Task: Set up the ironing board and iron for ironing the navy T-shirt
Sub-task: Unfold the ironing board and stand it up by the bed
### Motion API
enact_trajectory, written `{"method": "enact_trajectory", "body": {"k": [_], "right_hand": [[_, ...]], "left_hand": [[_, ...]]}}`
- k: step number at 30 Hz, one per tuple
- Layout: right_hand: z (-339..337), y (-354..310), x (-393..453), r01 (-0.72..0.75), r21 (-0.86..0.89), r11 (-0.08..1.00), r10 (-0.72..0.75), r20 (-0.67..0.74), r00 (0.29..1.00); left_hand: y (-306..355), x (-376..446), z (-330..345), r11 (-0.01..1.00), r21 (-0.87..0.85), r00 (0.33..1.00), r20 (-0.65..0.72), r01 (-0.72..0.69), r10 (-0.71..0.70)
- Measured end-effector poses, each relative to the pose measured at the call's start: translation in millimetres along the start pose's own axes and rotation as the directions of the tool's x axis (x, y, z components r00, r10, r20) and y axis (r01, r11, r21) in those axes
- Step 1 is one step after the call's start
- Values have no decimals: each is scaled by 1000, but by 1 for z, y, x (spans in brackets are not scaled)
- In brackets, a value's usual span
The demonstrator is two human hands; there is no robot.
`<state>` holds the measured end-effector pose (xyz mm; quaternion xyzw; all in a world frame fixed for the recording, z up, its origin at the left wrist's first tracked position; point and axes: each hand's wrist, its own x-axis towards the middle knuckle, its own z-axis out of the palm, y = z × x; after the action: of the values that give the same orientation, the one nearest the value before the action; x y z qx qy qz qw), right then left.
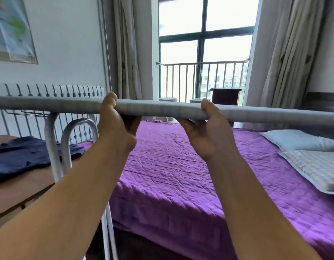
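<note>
Bedroom setting: window (203, 47) and curtains at the back, radiator (50, 91) along the left wall. Most of the floor space ahead is taken up by a bed (171, 166) under a purple quilt, with two pillows (303, 139) at its right end. At left, a wooden table (21, 186) is seen, and the navy T-shirt (18, 156) is lying crumpled on it.

Across the view, the board (55, 105) is held edge-on at about chest height, roughly level. Its white legs (53, 143) are hanging down at left, in front of the table. Whether they are locked open cannot be told.

Left hand (116, 128) and right hand (207, 132) are both clamped on the near edge, thumbs on top, fingers curled beneath, near each other.

Step judged in hand: raising and positioning the board. Next, the legs need to be spread, latched, and set on the floor. No iron is seen.
</note>
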<state>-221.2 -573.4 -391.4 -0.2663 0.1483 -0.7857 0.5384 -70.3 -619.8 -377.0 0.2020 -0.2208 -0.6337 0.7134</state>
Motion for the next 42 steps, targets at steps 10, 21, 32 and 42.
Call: {"method": "enact_trajectory", "body": {"k": [10,21,32,42], "right_hand": [[-4,18,-7,51,-61,997,-49,38,998],[-3,33,-22,65,-126,990,-61,39,997],[11,48,-29,87,-169,982,-84,25,996],[2,58,-28,76,-156,985,-82,-34,996]], "left_hand": [[-8,-7,-23,992,73,995,36,-100,98],[-7,-5,-63,898,300,946,137,-321,293],[23,54,-168,289,903,748,52,-318,661],[17,50,-176,83,983,744,70,-166,665]]}}
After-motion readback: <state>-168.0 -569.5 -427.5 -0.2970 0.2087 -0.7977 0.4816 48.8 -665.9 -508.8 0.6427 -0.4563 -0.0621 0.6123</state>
